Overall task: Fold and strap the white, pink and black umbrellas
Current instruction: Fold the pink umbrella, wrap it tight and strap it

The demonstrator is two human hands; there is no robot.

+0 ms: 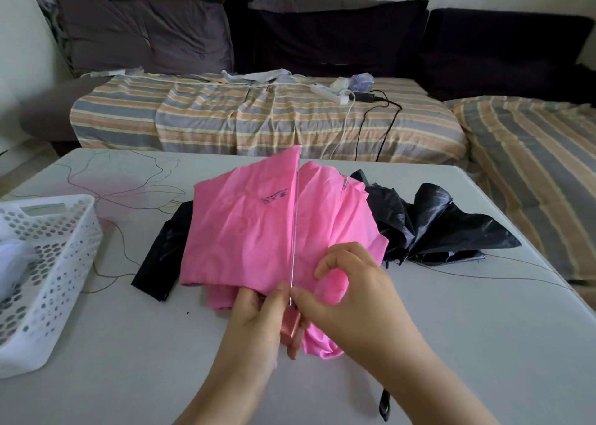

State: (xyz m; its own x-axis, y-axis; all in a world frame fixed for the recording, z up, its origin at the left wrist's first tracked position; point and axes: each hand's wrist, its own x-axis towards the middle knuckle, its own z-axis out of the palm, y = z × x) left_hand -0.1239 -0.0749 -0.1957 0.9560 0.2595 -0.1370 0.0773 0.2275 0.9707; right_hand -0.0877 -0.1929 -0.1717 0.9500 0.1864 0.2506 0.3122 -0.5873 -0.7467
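Centrally on the table (419, 344) lies one pink umbrella (251, 231), its thin, matte cloth crumpled in loose panels and one bare metal rib (296, 215) running straight toward twelve o'clock. At its six o'clock end sits a blocky, rose-coloured handle (290, 326), gripped by the left hand (258, 324) with curled fingers. The right hand (348, 289) pinches the pink cloth just beside the rib, thumb and fingers bent.

One black umbrella (445, 228) rests behind it, shiny and wrinkled, its pointed folds fanning out toward three o'clock. One flat black strip of cloth (161, 257), perhaps a sleeve, shows at nine o'clock, partly under the pink cloth.

One white plastic basket (54, 263) with round perforations stands at the table's nine o'clock edge; something white and blurred lies inside, and I cannot tell what it is. A faint line drawing of a flower marks the smooth pale tabletop.

Beyond, at twelve o'clock, a sofa (258, 118) wears a striped sheet, with dark cushions (145, 31) and one white power strip (329, 93).
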